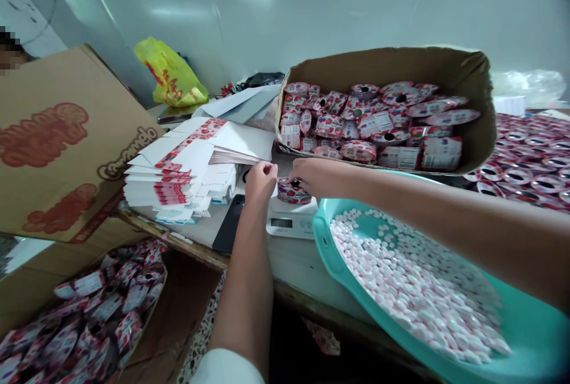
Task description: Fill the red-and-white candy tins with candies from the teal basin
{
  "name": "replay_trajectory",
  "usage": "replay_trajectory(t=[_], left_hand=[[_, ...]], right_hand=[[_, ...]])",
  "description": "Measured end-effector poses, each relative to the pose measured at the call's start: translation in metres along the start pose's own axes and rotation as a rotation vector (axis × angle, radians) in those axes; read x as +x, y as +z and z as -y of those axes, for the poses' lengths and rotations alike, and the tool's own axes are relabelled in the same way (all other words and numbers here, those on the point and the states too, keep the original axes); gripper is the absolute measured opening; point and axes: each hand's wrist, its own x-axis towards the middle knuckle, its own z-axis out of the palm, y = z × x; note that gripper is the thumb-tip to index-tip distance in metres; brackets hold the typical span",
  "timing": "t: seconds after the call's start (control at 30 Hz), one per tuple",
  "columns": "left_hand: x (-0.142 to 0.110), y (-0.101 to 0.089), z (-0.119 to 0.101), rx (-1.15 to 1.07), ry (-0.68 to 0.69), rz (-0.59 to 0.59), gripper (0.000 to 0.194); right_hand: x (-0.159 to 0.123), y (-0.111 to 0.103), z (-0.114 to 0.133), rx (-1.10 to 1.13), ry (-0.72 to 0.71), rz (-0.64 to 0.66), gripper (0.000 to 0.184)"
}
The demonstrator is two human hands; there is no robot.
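Note:
A small round strawberry-print container (294, 192) stands on a white digital scale (290, 222). My right hand (314, 175) pinches at its top rim, fingers closed. My left hand (260, 181) hovers just left of the container with fingers curled together; what they hold is hidden. A teal basin (525, 319) full of small white and pink tablets (414, 289) sits at the lower right, under my right forearm.
A cardboard box (483, 129) of filled strawberry-print containers stands behind the scale. Flat white cartons (187, 176) are stacked at left, beside a large brown box (57, 146). A black phone (229, 224) lies near the scale. More containers fill a box at lower left (89, 324) and cover the far right (534, 158).

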Motion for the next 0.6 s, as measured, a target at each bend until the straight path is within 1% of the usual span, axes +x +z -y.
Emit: replay_trajectory(t=[0.13, 0.3, 0.37, 0.47, 0.6], left_hand=[[0.0, 0.001, 0.001, 0.001, 0.013, 0.004, 0.021], [0.001, 0.002, 0.003, 0.007, 0.023, 0.003, 0.021], [0.003, 0.003, 0.003, 0.01, 0.025, 0.001, 0.02], [0.004, 0.003, 0.005, 0.015, 0.03, -0.005, 0.021], [0.006, 0.004, 0.006, 0.025, 0.038, -0.007, 0.02]], right_hand=[[0.001, 0.0, 0.0, 0.004, 0.062, -0.002, 0.025], [-0.001, -0.002, 0.0, 0.041, 0.085, -0.014, 0.032], [-0.002, -0.002, 0.0, 0.064, 0.082, -0.032, 0.031], [-0.004, -0.002, -0.004, 0.087, 0.098, -0.072, 0.023], [-0.007, -0.006, -0.014, 0.206, 0.146, -0.149, 0.021]])
